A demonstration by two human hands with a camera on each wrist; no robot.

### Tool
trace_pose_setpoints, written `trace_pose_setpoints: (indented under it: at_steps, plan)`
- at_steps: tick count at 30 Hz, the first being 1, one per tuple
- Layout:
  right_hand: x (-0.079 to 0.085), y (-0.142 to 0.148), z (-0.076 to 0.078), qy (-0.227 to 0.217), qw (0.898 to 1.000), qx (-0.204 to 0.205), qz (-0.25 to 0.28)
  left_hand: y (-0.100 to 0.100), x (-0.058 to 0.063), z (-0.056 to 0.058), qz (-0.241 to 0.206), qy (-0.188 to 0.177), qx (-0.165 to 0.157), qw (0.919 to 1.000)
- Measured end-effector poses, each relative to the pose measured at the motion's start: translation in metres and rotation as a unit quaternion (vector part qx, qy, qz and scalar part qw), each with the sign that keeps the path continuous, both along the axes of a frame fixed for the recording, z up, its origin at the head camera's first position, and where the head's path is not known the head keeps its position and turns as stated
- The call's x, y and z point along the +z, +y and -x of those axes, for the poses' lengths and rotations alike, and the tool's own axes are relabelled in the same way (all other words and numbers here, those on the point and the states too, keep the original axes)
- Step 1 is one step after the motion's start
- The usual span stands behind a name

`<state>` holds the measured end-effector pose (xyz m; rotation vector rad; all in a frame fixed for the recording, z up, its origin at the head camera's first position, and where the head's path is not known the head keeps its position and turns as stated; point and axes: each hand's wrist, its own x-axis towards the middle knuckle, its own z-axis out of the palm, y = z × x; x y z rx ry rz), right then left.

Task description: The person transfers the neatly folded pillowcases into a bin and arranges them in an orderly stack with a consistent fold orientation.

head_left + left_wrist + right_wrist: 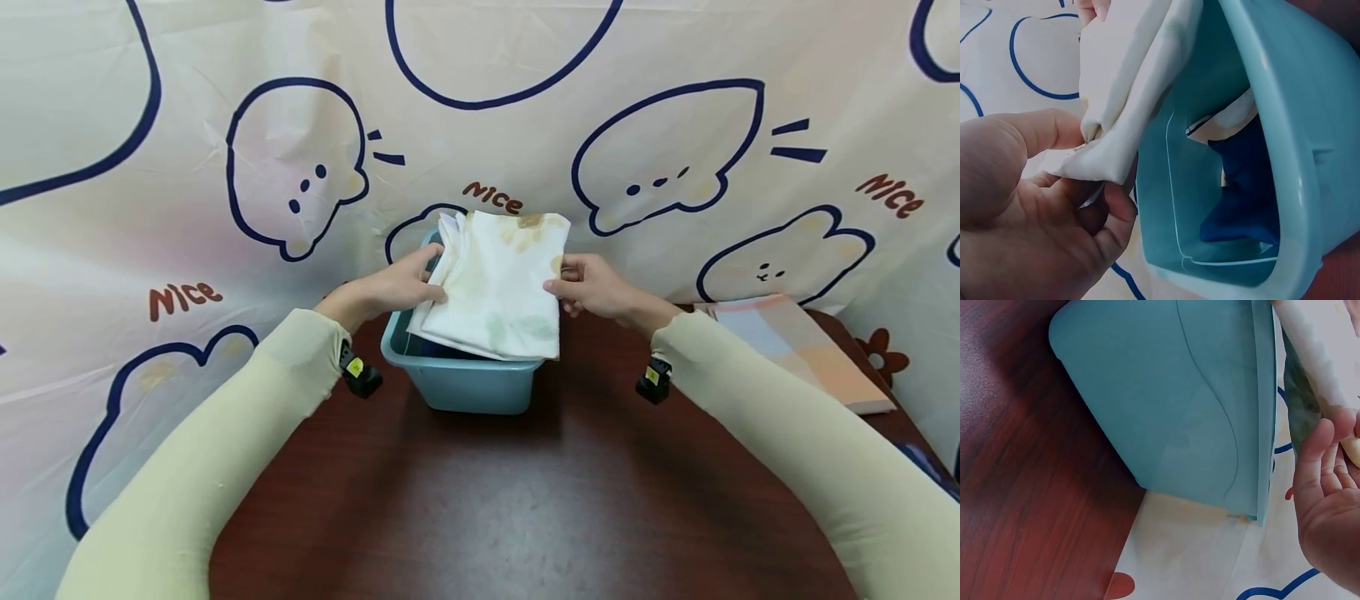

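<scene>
A folded white cloth [502, 283] with faint yellow and green prints is held over a blue-green plastic bin [472, 387]. My left hand [401, 279] pinches its left edge; in the left wrist view the thumb of that hand [1041, 200] lies on one side of the folded layers and the fingers on the other. At the cloth's right edge, my right hand [596, 287] pinches it between thumb and fingers. Inside the bin lies a dark blue cloth [1244, 181] with a pale piece beside it, partly hidden by the bin's wall.
The bin stands on a dark reddish-brown table [480, 500] near its back edge. A folded checked cloth [802, 346] in orange, blue and grey lies at the right. Behind the table hangs a pale printed curtain [480, 150] with blue outlines.
</scene>
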<state>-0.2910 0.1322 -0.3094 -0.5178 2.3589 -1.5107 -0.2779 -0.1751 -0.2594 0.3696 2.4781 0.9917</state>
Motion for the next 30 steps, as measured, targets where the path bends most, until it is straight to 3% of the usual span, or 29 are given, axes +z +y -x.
trace_pose_setpoints:
  at_steps: [11, 30]
  plan:
    - [-0.001, -0.012, 0.008, -0.007, 0.999, -0.032, -0.01, -0.008, -0.001, 0.004, -0.012, 0.002, 0.006, 0.9999]
    - [0.002, -0.026, 0.014, -0.017, 0.999, -0.03, -0.017, -0.017, -0.003, 0.011, -0.005, 0.002, 0.019, 0.9998]
